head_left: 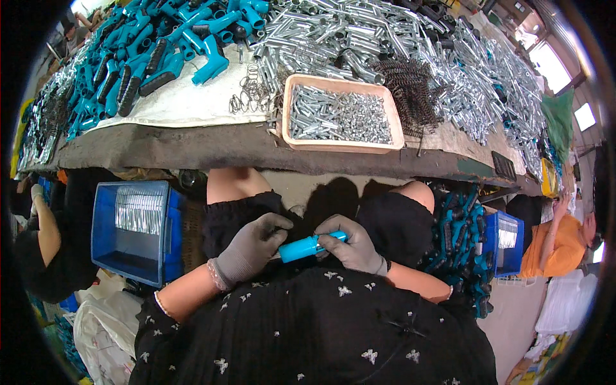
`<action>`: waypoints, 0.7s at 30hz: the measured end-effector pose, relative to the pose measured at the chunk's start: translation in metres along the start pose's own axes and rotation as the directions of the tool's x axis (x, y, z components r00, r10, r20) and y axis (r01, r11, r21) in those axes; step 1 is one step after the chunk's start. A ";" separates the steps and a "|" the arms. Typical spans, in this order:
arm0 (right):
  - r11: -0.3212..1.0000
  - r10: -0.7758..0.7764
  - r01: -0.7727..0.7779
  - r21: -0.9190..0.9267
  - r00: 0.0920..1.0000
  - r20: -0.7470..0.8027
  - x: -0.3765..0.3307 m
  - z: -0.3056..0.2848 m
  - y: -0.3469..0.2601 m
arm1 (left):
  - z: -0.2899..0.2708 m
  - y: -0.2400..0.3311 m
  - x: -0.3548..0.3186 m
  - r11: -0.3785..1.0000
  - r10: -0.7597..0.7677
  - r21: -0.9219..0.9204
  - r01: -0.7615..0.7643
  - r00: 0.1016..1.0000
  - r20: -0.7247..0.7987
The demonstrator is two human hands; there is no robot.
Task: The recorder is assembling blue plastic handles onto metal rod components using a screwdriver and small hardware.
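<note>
Currently, the right grip point(354, 247), a hand in a thin grey glove, is closed around a bright blue smooth cylinder point(299, 249), its thumb and fingers pressed along the right part. The left grip point(251, 249), a matching grey-gloved hand, is half curled at the cylinder's left end; whether it grasps that end or merely rests against it, I cannot tell. The cylinder lies at a slant between the two hands, its right end farther away, held over the lap and short of the table. A gap separates both hands from the table's point(192, 146) near edge, which bows across the scene under a dark, worn covering; pale floor shows through that gap between the knees.

At this edge sits a pale pink rectangular plastic tray point(340, 146), its rim standing above many small silvery metal pins point(340, 115). Tight against its right side is a tangle of dark wire coil springs point(410, 90), which limits room there. To its left, a few loose thin wire coils point(249, 90) lie on a white cloth point(205, 106), with a bare stretch running left toward the heap of teal-blue plastic housings point(138, 54). Beyond the tray, a broad pile of shiny metal tubes point(333, 35) crowds its far rim. Left of the legs stands a blue rectangular plastic crate point(168, 237).
</note>
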State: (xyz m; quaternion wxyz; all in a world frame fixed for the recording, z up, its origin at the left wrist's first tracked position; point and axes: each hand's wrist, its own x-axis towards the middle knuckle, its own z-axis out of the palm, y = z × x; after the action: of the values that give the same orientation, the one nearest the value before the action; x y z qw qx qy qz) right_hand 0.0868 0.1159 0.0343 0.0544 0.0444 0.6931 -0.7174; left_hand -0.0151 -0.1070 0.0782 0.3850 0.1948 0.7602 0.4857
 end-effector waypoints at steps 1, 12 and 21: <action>0.986 -0.138 0.137 -0.098 0.990 -0.008 0.002 0.003 0.001 | -0.001 -0.001 -0.001 0.997 0.034 -0.069 -0.032 0.999 0.028; 0.176 -0.608 0.296 -0.939 0.783 0.133 0.101 -0.008 -0.126 | -0.006 0.006 -0.011 0.798 -0.005 -0.595 0.095 0.988 0.151; 0.636 -0.505 0.203 -0.745 0.840 -0.201 0.135 -0.025 -0.135 | -0.015 0.003 -0.022 0.780 -0.018 -0.621 0.076 0.995 0.099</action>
State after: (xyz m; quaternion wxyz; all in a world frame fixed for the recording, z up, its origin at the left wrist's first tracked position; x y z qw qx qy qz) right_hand -0.0656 0.1428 0.1487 -0.2178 0.0230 0.9013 -0.3738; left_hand -0.0127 -0.1291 0.0931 0.4724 0.0586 0.5439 0.6910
